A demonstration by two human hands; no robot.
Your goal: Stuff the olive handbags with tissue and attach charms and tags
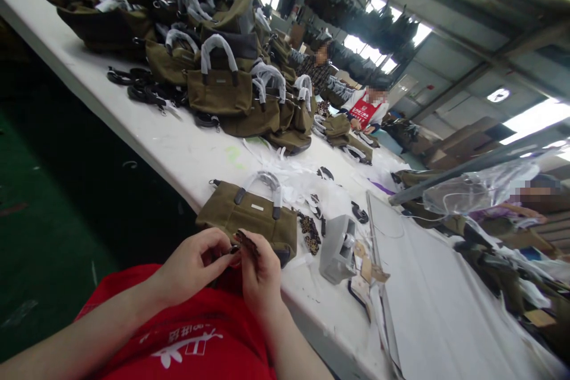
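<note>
In front of my red apron, both hands are close together over the table's near edge. My left hand (198, 264) is closed, with thumb and forefinger pinching a small shiny metal piece (234, 249). Between the fingers and thumb of my right hand (263, 270) is a small brown patterned piece (248, 244), partly hidden by the fingers. The two held pieces meet or nearly meet; I cannot tell whether they are joined. Just beyond my hands an olive handbag (244, 211) with wrapped handles lies on the table. Leopard-print pieces (310, 234) lie to its right.
A grey dispenser-like object (337, 249) stands to the right on the white table (151, 148). Olive bags (220, 92) are piled at the far left, beside black straps (154, 95). A co-worker in a red apron (363, 110) sits farther back. A metal pole (467, 169) slants across the right.
</note>
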